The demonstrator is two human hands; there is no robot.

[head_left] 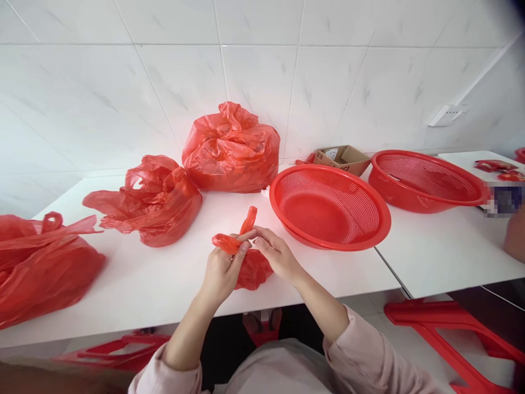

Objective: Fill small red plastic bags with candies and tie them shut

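A small red plastic bag (255,269) hangs from my hands over the front part of the white table. My left hand (221,268) is closed on its gathered neck, with a twisted end and a loop sticking out past the fingers. My right hand (279,254) pinches at the same neck, its fingertips meeting those of the left; exactly what they grip is partly hidden. The bag's contents cannot be made out. Just right of my hands, a red perforated plastic basket (315,219) stands with no contents showing.
Larger red plastic bags stand at the back (232,153), at centre left (164,213) and far left (45,273). A second red basket (426,186) and a cardboard box (348,158) are at right. Red stools (435,317) stand below the white table (147,284). Another person's arm (515,235) shows at the right edge.
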